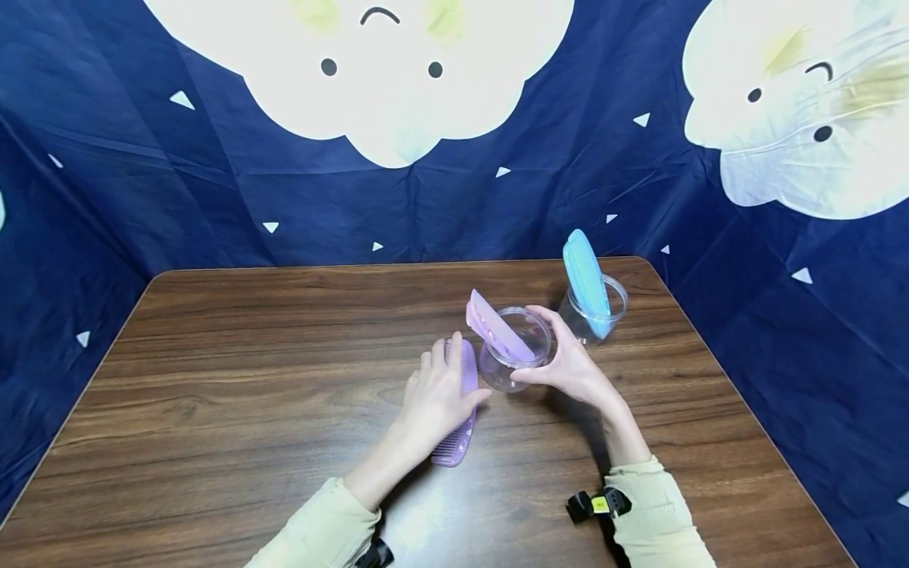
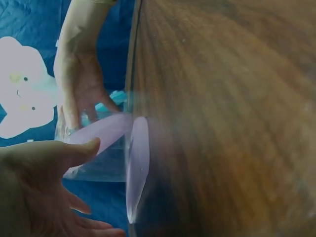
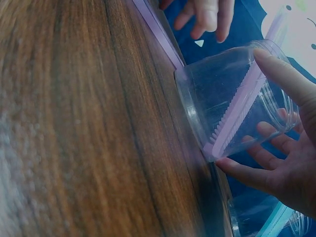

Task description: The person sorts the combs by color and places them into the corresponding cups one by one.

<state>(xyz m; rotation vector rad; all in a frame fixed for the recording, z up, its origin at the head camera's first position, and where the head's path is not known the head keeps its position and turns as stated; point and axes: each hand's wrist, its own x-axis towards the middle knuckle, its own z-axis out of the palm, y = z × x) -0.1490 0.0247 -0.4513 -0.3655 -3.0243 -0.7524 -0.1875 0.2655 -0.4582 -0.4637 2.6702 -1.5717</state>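
A purple comb [image 1: 461, 438] lies on the table just left of a clear plastic jar [image 1: 497, 379]. My left hand [image 1: 433, 402] is over this comb, fingers extended and thumb spread; in the left wrist view a gap shows between the hand and the comb [image 2: 138, 168]. My right hand [image 1: 571, 371] grips the jar, thumb and fingers around its rim. A light-purple comb [image 1: 500, 331] leans inside that jar, its upper end sticking out past the rim. Through the clear wall in the right wrist view, its teeth [image 3: 232, 106] show.
Behind my right hand, near the table's back right corner, stands a second clear jar [image 1: 616, 304] with a light-blue comb [image 1: 585, 272] leaning in it. A dark blue curtain [image 1: 213, 189] with clouds hangs beyond the wooden table [image 1: 213, 379].
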